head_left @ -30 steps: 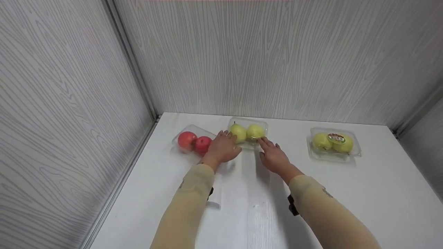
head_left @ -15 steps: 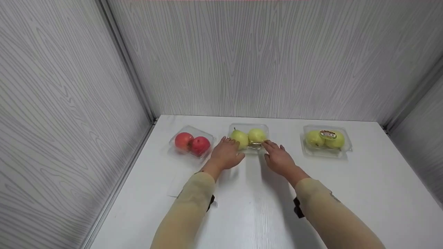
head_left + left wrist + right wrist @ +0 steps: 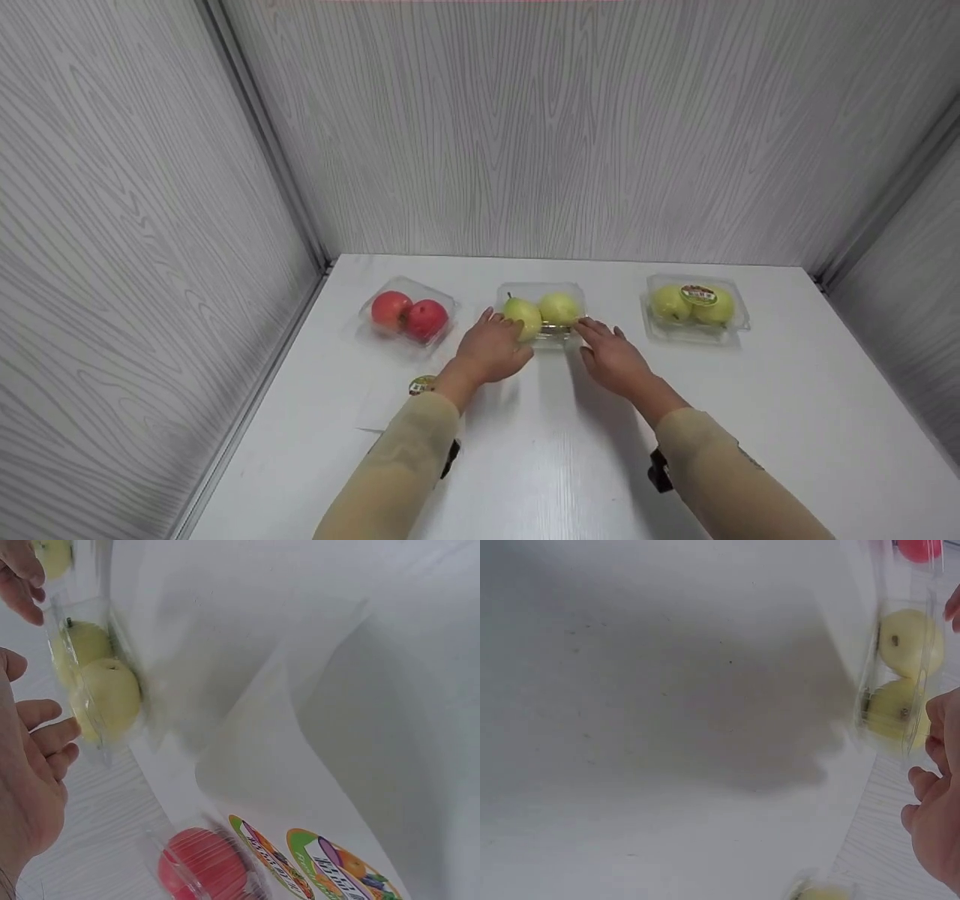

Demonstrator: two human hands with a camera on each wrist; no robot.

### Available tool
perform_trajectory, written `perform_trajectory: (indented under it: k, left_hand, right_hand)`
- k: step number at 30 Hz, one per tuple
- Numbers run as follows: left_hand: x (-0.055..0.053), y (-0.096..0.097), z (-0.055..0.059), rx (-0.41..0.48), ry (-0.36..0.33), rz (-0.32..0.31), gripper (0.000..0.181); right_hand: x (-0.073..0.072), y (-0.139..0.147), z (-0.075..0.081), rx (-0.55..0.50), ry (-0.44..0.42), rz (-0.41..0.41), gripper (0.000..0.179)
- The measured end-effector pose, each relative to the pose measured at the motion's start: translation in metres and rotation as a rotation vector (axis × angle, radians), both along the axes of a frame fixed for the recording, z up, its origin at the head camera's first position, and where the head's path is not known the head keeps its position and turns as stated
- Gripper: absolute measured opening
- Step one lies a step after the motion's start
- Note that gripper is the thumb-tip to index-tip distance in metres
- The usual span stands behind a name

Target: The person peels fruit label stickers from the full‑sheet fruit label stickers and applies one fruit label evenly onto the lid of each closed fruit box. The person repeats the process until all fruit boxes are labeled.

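Observation:
Two yellow-green pears sit in a clear plastic box (image 3: 544,290) near the back of the table. My left hand (image 3: 491,349) reaches to the box's near left side, its fingertips against it by one pear (image 3: 523,319). At the near right corner the fingertips of my right hand (image 3: 611,358) touch the box, close to the other pear (image 3: 559,308). The wrist views show the fingers of the left hand (image 3: 34,757) and right hand (image 3: 937,795) loosely bent along the box's side, not wrapped round it. Whether the lid is fastened cannot be made out.
Left of it stands a clear box with two red, apple-like fruits (image 3: 426,320). A labelled box of pears (image 3: 694,304) stands on the right. A curling white sheet with oval fruit stickers (image 3: 334,862) lies by my left forearm. Patterned panels (image 3: 555,135) wall the table in.
Both hands and the middle pear box have come toward me, away from the back panel. The head view has shifted slightly, and an oval sticker now shows beside my left wrist.

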State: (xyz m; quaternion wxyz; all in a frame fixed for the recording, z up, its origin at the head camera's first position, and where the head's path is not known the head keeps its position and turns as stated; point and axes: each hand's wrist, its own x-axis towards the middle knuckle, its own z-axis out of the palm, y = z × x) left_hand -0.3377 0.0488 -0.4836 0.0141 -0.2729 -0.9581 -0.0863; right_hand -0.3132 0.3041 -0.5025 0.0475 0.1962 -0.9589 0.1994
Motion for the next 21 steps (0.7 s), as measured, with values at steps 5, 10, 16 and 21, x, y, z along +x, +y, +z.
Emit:
perform_trajectory:
  k: [5, 10, 16, 21]
  left_hand:
    - [0.010, 0.001, 0.001, -0.011, -0.002, -0.009, 0.057]
    - [0.020, 0.003, 0.004, -0.056, 0.010, -0.059, 0.060]
    - [0.022, 0.002, 0.000, -0.081, 0.019, -0.074, 0.065]
    - [0.020, -0.001, -0.012, -0.046, -0.008, 0.012, 0.074]
  right_hand:
    - [0.009, 0.003, 0.000, -0.005, 0.035, 0.014, 0.047]
    - [0.017, 0.006, 0.006, -0.005, 0.068, 0.016, 0.043]
    - [0.021, 0.012, 0.012, -0.038, 0.055, -0.017, 0.048]
    - [0.016, 0.016, 0.008, -0.036, 0.013, -0.046, 0.059]
